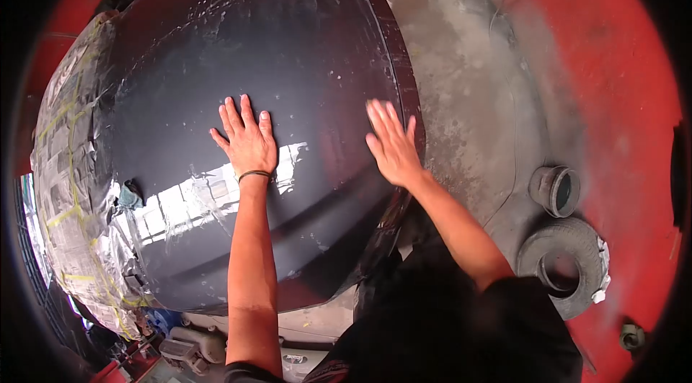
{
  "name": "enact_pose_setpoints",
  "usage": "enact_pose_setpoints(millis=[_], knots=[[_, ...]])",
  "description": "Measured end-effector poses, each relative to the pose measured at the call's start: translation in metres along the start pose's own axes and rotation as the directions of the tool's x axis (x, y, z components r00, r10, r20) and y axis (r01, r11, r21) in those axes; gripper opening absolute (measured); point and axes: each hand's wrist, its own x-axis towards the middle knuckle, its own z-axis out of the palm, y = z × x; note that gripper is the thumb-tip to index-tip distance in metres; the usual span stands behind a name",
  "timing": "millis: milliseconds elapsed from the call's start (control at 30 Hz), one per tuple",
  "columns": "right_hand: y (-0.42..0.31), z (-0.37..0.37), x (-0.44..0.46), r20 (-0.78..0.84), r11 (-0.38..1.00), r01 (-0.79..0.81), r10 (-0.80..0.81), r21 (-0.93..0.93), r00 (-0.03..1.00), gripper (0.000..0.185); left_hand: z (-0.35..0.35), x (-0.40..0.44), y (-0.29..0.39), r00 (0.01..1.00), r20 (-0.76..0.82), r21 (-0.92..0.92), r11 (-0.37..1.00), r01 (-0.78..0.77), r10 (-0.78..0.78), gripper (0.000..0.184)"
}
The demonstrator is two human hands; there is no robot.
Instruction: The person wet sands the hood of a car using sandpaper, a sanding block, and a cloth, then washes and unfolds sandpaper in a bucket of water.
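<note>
Hood point(288, 59): showing specks, looking unfinished
Paper point(79, 239): covering one side
Left hand point(252, 147): lying wide on Hood, holding nothing
Right hand point(395, 152): blurring, fingers wide, holding nothing

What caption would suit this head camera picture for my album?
Left hand and right hand spread over a dark, glossy car panel, a tire on the floor nearby.

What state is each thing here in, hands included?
Left hand: open, palm down on the panel.
Right hand: open, slightly blurred, contact unclear.
Dark panel: shiny, marked with pale specks.
Covering: wrinkled, taped.
Tire: lying on its side.
Bucket: open, lidless.
Wristband: worn, left wrist.
</note>
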Motion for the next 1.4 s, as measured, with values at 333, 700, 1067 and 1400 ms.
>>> enact_pose_setpoints(millis=[333, 700, 1067, 1400], knots=[[0.062, -0.038, 0.158, 0.077, 0.997, 0.08, -0.078, -0.019, 0.994, 0.068, -0.013, 0.003, -0.004, 0.999, 0.028, -0.158, 0.987, 0.021, -0.016, 0.06], [0.074, -0.052, 0.194, 0.211, 0.978, 0.206, -0.207, 0.024, 0.955, 0.068, -0.008, -0.058, -0.081, 0.83, 0.041, 0.117, 0.828, 0.549, -0.556, 0.068], [0.087, -0.036, 0.186, 0.137, 0.975, 0.199, -0.185, -0.095, 0.973, 0.065, -0.012, -0.058, -0.068, 0.839, 0.005, 0.123, 0.833, 0.54, -0.545, 0.069], [0.035, -0.045, 0.104, 0.308, 0.933, 0.358, -0.333, -0.025, 0.891, 0.062, -0.014, -0.056, -0.064, 0.839, -0.001, 0.093, 0.836, 0.542, -0.544, 0.069]])
